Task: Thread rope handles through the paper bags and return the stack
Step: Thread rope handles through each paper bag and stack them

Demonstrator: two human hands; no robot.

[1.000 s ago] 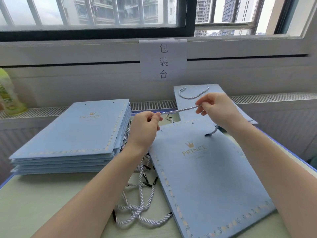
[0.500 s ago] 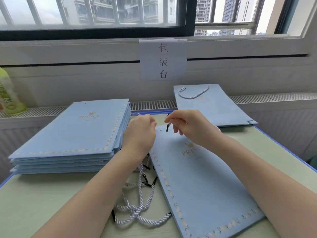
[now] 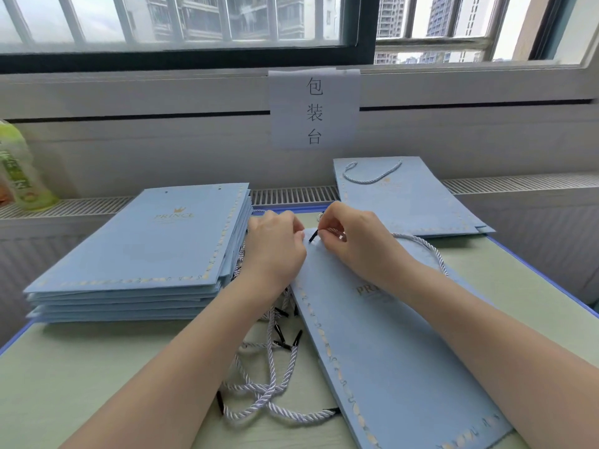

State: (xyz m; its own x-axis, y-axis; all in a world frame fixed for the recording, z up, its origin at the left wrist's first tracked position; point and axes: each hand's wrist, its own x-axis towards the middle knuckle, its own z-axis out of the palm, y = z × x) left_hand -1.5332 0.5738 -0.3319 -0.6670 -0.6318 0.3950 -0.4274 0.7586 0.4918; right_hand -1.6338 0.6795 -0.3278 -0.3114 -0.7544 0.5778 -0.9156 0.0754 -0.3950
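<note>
1. Bottle [image 3: 19, 170], green and label-wrapped, stands far left on the radiator ledge [image 3: 81, 204] under the window, well apart from the work.

2. Stack of flat blue paper bags [image 3: 142, 251] lies on the left of the desk [image 3: 97, 367]. No handles show on the top bag; two small punched holes sit near its far edge.

3. Pile of loose rope handles [image 3: 265, 384], pale twisted cord with black tips, lies tangled on the desk between the stack and the bag being worked.

4. Left hand [image 3: 275, 251] rests at the near-left top corner of the open bag [image 3: 389, 351]. Its fingers are curled, apparently steadying the bag's top edge, but I cannot tell what they grip because they face away from view.

5. Right hand [image 3: 350, 244] pinches a rope [image 3: 424, 247] just behind its black tip [image 3: 313, 236], thumb and forefinger closed on it. The tip points down at the bag's top edge. The rest of the rope loops off to the right across the bag.

6. Advice for this step, as I judge it: keep the pinch close to the stiff tip so it does not bend, keep the paper flat around the hole with the left hand, and push the tip straight through before pulling slack.

7. Finished bag [image 3: 408, 202] lies far right at the back, a rope loop already threaded at its top.

8. Paper sign [image 3: 314, 108] with three characters hangs on the wall above.
</note>
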